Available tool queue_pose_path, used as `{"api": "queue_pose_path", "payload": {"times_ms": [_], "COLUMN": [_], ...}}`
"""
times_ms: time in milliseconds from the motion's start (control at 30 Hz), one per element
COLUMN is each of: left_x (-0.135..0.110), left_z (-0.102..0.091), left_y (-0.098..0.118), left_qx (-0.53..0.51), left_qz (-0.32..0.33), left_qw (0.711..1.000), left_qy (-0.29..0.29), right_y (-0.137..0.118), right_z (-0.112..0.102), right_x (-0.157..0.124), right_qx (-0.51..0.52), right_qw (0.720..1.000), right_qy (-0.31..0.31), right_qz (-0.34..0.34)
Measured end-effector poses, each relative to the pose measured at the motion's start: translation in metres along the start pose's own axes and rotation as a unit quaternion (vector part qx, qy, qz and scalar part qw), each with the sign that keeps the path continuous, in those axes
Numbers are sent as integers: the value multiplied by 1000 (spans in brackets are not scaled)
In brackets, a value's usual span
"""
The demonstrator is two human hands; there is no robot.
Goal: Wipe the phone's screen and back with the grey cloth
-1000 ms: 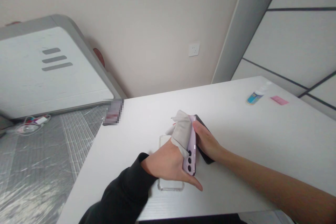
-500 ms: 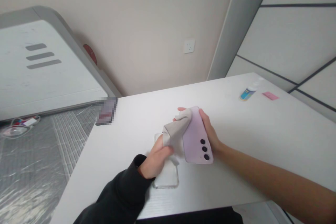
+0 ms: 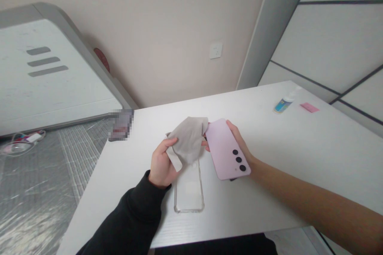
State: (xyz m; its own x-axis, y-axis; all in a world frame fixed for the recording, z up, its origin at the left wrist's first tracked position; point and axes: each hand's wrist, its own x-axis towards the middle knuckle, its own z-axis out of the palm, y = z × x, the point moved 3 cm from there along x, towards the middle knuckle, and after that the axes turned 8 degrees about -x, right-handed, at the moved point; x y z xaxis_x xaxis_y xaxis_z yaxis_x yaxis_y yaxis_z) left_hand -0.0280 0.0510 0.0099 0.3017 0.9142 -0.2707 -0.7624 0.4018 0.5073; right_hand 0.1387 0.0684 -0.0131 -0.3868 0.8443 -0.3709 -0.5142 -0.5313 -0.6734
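Observation:
My left hand point(image 3: 160, 162), in a black sleeve, is closed on a grey cleaning cloth point(image 3: 187, 139) held just above the white table point(image 3: 299, 155). To its right, my right hand point(image 3: 239, 143) grips a lilac phone point(image 3: 226, 153) from beneath, its back facing up with three camera lenses showing. The cloth's right edge nearly touches the phone's top corner. A clear phone case point(image 3: 189, 188) lies flat on the table under and in front of the cloth.
A small spray bottle with a blue label point(image 3: 283, 103) and a pink slip point(image 3: 309, 107) lie at the table's far right. A blurred dark item point(image 3: 120, 125) sits at the far left corner. A wall socket point(image 3: 216, 50) is behind; grey flooring lies to the left.
The phone was turned from on edge to back-up and lowered toward flat. My left hand drew the cloth off the phone to the left and the cloth opened out.

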Motion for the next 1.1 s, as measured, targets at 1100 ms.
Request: {"api": "queue_pose_path", "payload": {"times_ms": [1100], "left_x": [-10], "left_z": [-3], "left_y": [7], "left_qx": [152], "left_qz": [40], "left_qw": [986], "left_qy": [-58], "right_y": [-1], "right_z": [4], "right_x": [-7], "right_qx": [-50], "right_qw": [993], "right_qy": [-100], "right_qz": [-35]}}
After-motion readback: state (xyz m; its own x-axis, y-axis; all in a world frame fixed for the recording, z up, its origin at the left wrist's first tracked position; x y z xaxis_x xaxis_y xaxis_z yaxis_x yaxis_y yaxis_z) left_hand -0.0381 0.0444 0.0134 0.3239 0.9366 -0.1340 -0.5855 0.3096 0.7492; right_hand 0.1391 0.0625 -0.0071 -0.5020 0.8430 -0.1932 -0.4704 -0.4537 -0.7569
